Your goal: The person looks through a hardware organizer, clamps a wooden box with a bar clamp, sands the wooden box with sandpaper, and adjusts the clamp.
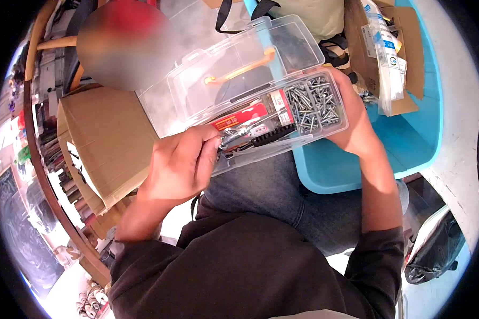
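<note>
Screws (pixel 303 103) fill the compartments at one end of a clear plastic box (pixel 266 153) in the head view. This box sits in front of the person, above the lap, slightly tilted, with its lid (pixel 197 72) swung back on the far side. An orange handle (pixel 245 68) shows at the lid. The right hand (pixel 352 119) grips the screw-filled end, wrapped around the outside of the wall. The left hand (pixel 178 162) is at the other end, its fingers curled in and the thumb close to some shiny metal pieces (pixel 233 134); whether it pinches one of them I cannot tell. In the long compartment between the hands lie a red and white packet (pixel 245 115) and a black ridged strip (pixel 274 135).

Under the screw end, a blue tub (pixel 436 133) reaches out to the right, partly in front of the knee of the person's jeans (pixel 258 191). In the tub stands a cardboard carton (pixel 412 64), with a white and blue package (pixel 383 42) in it. A larger brown box (pixel 117 143) stands to the left, near the left hand. Farther right, well apart from both hands, lies a black bag (pixel 436 255).
</note>
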Available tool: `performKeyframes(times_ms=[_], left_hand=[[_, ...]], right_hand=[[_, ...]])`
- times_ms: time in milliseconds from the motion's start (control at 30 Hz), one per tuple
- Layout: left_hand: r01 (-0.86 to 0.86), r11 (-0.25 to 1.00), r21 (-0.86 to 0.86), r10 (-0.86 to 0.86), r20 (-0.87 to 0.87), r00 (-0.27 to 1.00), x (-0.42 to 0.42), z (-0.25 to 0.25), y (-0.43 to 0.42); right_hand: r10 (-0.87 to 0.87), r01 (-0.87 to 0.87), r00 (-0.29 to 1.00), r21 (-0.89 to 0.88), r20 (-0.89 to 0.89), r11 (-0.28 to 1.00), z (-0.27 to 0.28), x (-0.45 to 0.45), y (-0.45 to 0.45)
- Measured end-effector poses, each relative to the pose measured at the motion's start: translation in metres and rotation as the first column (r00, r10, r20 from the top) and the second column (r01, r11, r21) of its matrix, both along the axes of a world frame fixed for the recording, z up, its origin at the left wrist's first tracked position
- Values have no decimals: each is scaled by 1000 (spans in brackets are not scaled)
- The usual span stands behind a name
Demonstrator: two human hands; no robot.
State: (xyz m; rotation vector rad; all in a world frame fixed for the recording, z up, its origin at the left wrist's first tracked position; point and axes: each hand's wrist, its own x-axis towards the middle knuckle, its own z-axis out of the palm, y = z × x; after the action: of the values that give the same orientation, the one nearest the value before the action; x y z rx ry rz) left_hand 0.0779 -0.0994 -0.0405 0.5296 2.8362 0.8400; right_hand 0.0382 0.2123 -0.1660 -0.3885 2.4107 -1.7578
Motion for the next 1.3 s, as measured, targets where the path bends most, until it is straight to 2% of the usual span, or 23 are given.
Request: performKeyframes(times_ms=[100, 200, 267, 333, 400, 500, 733, 1133, 1200, 1233, 1300], left_hand=[[-25, 999, 38, 24, 18, 1000, -1, 2, -1], [-102, 992, 69, 94, 112, 989, 0, 3, -1], [-251, 953, 167, 196, 290, 937, 2, 0, -4], [-260, 954, 149, 205, 310, 928, 0, 3, -2], [-308, 926, 219, 207, 386, 899, -1, 1, -4], [-367, 893, 259, 224, 452, 864, -2, -1, -5], [-395, 878, 272, 237, 470, 850, -4, -1, -5], [-296, 935, 194, 215, 353, 911, -6, 2, -7], [-193, 968, 160, 140, 297, 945, -6, 5, -5], [-194, 968, 159, 140, 297, 945, -7, 5, -6], [-187, 974, 128, 162, 188, 969, -7, 4, -7]], right_hand=[[-7, 7, 1000, -7, 2, 1000, 0, 1, 0], [-5, 5, 1000, 7, -15, 1000, -3, -1, 1], [6, -5, 1000, 20, -25, 1000, -5, 2, 1], [-21, 23, 999, 45, -51, 999, -5, 0, 0], [-16, 20, 997, 51, -79, 998, -4, 0, 0], [-11, 12, 1000, 40, -28, 999, -3, 0, 1], [-9, 10, 1000, 50, -26, 999, -1, 1, 1], [-5, 6, 1000, 51, -24, 999, -7, 0, 1], [-9, 9, 1000, 49, -2, 999, -7, 1, 1], [-5, 7, 999, 60, -38, 998, -6, 0, 1], [0, 6, 997, 72, -74, 997, -6, 1, 2]])
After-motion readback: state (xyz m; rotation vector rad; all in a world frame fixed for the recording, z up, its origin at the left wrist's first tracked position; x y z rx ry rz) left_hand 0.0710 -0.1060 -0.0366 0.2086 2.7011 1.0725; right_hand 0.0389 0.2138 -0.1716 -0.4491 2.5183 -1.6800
